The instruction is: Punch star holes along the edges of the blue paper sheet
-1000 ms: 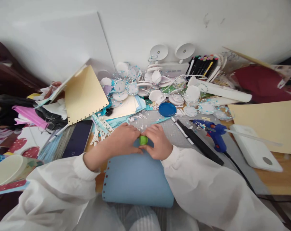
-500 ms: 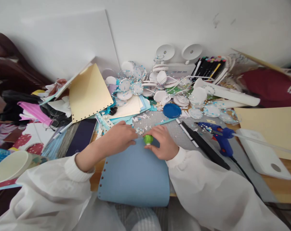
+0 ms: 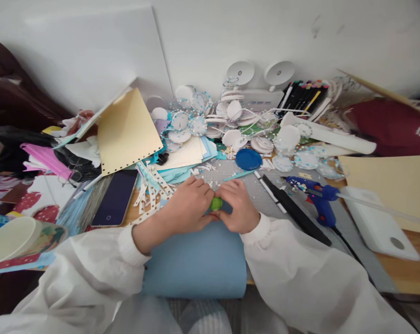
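Observation:
A sheet of blue paper (image 3: 199,266) lies in front of me, its left side lined with small punched holes and its near edge bending over the table edge. My right hand (image 3: 240,208) is closed round a small green paper punch (image 3: 216,204) at the sheet's far edge. Pressed up against the punch from the other side is my left hand (image 3: 192,204), its fingers curled and gripping it too. The fingers hide most of the punch and the paper's far edge.
A blue glue gun (image 3: 314,195), black stick (image 3: 295,211) and white device (image 3: 380,222) lie right. White discs with blue beads (image 3: 196,123) crowd the back near a blue lid (image 3: 248,159). At left are a phone (image 3: 116,198), punched strips (image 3: 150,192) and a paper cup (image 3: 13,239).
My left hand has moved right, from the paper's far left edge to the punch, and closed on it. My right hand stays nearly in place with the punch.

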Demonstrator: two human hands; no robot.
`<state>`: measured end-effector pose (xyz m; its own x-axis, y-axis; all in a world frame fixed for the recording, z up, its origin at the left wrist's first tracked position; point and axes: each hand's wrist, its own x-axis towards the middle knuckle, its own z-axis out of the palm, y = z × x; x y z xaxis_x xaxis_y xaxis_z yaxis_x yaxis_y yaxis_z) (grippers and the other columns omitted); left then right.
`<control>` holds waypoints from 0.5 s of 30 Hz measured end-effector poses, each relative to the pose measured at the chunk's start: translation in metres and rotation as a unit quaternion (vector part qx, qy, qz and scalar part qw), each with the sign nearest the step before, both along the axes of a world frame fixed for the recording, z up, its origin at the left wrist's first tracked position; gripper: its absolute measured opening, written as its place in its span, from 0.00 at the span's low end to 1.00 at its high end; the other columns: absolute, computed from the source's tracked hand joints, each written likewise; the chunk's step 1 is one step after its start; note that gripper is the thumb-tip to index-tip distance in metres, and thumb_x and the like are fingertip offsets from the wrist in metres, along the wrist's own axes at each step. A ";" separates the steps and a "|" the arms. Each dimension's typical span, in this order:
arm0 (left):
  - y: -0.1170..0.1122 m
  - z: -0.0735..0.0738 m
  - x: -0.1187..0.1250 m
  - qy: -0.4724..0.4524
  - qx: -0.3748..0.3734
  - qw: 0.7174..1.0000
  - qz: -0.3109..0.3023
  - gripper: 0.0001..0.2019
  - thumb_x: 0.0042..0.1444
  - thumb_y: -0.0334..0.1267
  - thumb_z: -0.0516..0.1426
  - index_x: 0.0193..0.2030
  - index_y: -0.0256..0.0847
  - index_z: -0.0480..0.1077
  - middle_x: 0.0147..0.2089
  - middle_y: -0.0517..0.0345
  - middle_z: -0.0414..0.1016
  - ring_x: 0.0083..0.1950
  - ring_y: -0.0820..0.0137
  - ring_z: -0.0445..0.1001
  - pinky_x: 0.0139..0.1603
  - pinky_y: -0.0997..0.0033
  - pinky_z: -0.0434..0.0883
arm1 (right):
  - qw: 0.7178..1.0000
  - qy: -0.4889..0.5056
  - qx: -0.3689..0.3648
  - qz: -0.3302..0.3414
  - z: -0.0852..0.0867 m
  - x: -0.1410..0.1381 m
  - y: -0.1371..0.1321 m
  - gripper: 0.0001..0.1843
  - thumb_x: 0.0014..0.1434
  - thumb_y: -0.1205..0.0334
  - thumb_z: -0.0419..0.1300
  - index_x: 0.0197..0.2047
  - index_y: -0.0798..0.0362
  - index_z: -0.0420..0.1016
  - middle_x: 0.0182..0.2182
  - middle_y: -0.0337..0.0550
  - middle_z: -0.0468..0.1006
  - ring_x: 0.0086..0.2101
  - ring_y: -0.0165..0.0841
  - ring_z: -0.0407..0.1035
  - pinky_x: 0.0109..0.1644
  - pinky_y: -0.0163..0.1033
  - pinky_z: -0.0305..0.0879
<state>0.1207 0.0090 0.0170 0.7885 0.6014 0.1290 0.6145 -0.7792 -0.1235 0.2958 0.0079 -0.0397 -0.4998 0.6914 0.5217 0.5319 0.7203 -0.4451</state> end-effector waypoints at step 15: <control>0.009 0.010 -0.012 0.061 -0.086 0.994 0.038 0.14 0.53 0.47 0.61 0.32 0.36 0.72 0.32 0.51 0.76 0.39 0.59 0.74 0.41 0.61 0.64 | 1.000 0.009 -0.006 0.011 -0.003 0.000 0.002 0.11 0.55 0.55 0.60 0.38 0.52 0.69 0.31 0.43 0.73 0.37 0.39 0.65 0.53 0.51 0.53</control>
<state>0.1092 0.0176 0.0272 0.7434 0.6646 -0.0754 0.6610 -0.7472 -0.0697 0.2955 0.0098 -0.0429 -0.5050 0.6869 0.5226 0.5080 0.7261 -0.4634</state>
